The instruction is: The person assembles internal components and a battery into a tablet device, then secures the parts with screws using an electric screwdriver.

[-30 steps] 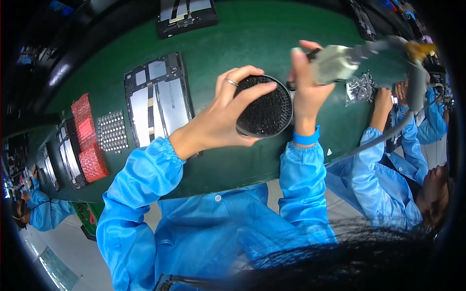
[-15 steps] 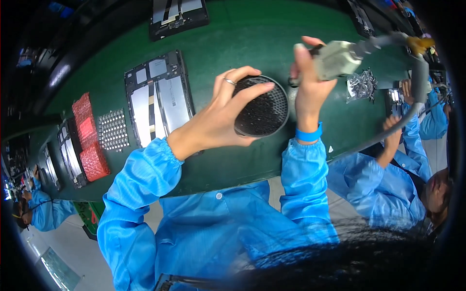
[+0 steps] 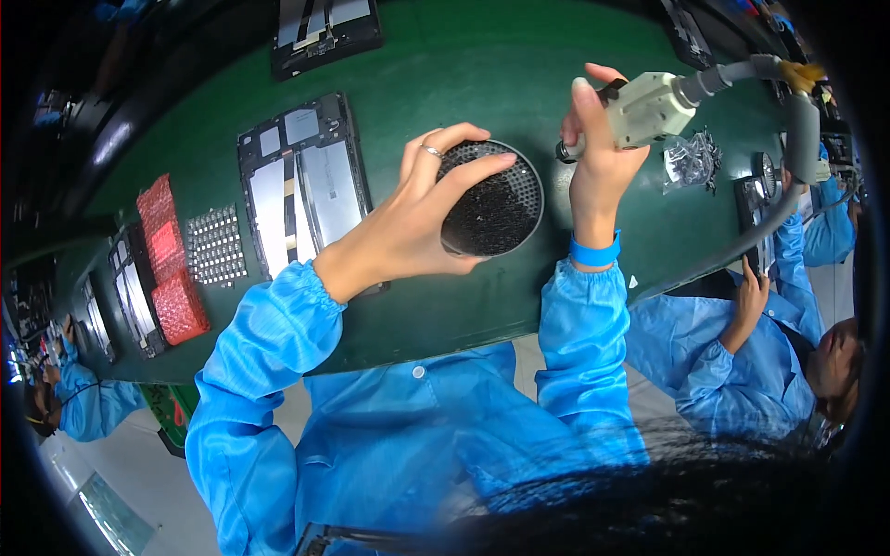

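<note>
My left hand [image 3: 400, 218], a ring on one finger, is wrapped round the rim of a round dish [image 3: 499, 211]. The dish has a perforated plate inside, strewn with many tiny black pieces, probably screws. In my right hand [image 3: 598, 171] is a pale electric screwdriver [image 3: 649, 109], its dark nose pointing left and its cable leaving at the right. The screwdriver is held above and to the right of the dish, apart from it. Left of my left hand lies an opened tablet [image 3: 306, 190] with silver battery panels and ribbon strips.
A sheet of small parts [image 3: 217, 246] and red bubble wrap [image 3: 167, 255] lie at the left, beside another opened device [image 3: 137, 296]. One more [image 3: 326, 35] is at the far edge. A bag of small dark parts [image 3: 692, 162] lies right. A co-worker [image 3: 742, 361] sits at the right.
My left hand and the dish have shifted slightly left. My right hand with the screwdriver has moved a little right. The co-worker's hand at the right has dropped lower, onto a device.
</note>
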### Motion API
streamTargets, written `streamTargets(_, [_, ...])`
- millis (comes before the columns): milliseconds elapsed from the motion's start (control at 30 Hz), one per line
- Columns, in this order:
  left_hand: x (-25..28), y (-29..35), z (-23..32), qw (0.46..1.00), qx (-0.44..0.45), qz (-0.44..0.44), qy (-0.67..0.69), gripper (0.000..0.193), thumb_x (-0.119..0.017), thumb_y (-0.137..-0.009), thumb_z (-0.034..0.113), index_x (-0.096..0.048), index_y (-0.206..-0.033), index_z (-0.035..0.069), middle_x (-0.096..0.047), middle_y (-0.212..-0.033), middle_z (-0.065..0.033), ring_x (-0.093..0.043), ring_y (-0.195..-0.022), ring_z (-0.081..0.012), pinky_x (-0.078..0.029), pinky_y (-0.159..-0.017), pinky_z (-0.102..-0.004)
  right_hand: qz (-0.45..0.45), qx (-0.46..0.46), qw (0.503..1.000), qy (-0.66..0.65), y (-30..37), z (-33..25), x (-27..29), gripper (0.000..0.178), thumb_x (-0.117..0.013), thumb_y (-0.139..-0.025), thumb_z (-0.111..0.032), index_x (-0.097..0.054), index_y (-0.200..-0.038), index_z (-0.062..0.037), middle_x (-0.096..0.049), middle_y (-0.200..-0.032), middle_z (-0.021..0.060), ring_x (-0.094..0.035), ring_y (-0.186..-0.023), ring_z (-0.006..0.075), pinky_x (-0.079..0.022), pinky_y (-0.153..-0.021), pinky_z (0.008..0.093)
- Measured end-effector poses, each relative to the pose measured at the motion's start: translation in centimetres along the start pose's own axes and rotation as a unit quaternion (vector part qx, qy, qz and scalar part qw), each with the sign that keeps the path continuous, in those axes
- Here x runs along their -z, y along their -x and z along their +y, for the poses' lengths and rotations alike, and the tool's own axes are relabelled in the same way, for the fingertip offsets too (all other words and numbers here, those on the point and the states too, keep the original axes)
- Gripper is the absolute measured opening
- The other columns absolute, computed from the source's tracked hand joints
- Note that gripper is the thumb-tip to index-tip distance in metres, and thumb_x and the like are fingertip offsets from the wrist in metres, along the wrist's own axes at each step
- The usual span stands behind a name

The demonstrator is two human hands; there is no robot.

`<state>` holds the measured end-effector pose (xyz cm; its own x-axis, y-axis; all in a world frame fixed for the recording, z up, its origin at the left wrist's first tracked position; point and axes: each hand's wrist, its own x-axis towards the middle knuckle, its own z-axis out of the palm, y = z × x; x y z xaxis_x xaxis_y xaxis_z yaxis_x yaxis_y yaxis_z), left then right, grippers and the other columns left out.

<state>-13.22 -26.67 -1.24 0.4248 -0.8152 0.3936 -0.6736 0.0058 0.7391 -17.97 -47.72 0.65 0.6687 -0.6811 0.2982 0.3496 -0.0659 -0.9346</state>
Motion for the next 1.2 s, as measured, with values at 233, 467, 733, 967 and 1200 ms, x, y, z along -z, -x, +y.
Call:
streamTargets(233, [-0.4, -0.2, 0.2, 1.000, 0.005, -0.007, 0.009, 0.101, -0.094, -0.057, 0.016, -0.049, -0.148, 0.018, -0.039, -0.149, -0.0183, -0.037, -0.137, -0.0425, -0.036, -0.114, -0.0523, -0.009, 0.004, 0.999, 0.044, 0.2, 0.4, 0.1, 0.027, -0.082, -0.089, -0.014, -0.071, -0.112, -0.0058, -0.059, -0.079, -0.0053, -0.052, -0.063, 0.0035, -0.040, -0.055, 0.0208])
streamTargets(467, [-0.2, -0.5, 0.2, 1.000, 0.014, -0.008, 0.016, 0.102, -0.094, -0.057, 0.016, -0.048, -0.149, 0.017, -0.039, -0.149, -0.0186, -0.038, -0.137, -0.0419, -0.036, -0.115, -0.0516, -0.040, 0.048, 0.995, 0.083, 0.3, 1.2, -0.6, 0.029, -0.082, -0.089, -0.014, -0.070, -0.113, -0.0045, -0.060, -0.079, -0.0044, -0.052, -0.063, 0.0032, -0.040, -0.056, 0.0204])
streamTargets(733, [0.8, -1.3, 0.4, 0.999, 0.008, -0.027, 0.038, 0.097, -0.091, -0.058, 0.009, -0.051, -0.146, 0.016, -0.040, -0.147, -0.0169, -0.038, -0.136, -0.0433, -0.043, -0.111, -0.0510, -0.066, 0.008, 0.996, 0.051, 0.9, 1.6, -0.9, 0.033, -0.086, -0.086, -0.017, -0.072, -0.115, -0.0067, -0.062, -0.083, -0.0053, -0.055, -0.075, 0.0039, -0.043, -0.070, 0.0201])
streamTargets(967, [5.0, -2.0, -1.5, 0.988, 0.046, -0.146, -0.018, 0.103, -0.090, -0.053, 0.007, -0.049, -0.147, 0.013, -0.042, -0.148, -0.0144, -0.040, -0.137, -0.0393, -0.037, -0.116, -0.0481, 0.006, 0.044, 0.999, -0.001, -0.1, 0.0, 0.3, 0.032, -0.079, -0.089, -0.008, -0.065, -0.115, 0.0043, -0.058, -0.073, -0.0012, -0.050, -0.056, 0.0061, -0.037, -0.051, 0.0224])
streamTargets(1200, [6.5, -3.6, -3.4, 0.947, 0.044, -0.306, -0.089, 0.119, -0.091, -0.051, 0.007, -0.037, -0.156, 0.018, -0.038, -0.153, -0.0139, -0.036, -0.143, -0.0413, -0.029, -0.122, -0.0518, -0.005, 0.023, 0.999, -0.045, 0.7, -0.7, -0.6, 0.036, -0.078, -0.090, -0.008, -0.061, -0.118, 0.0070, -0.056, -0.070, 0.0023, -0.050, -0.052, 0.0084, -0.037, -0.048, 0.0246])
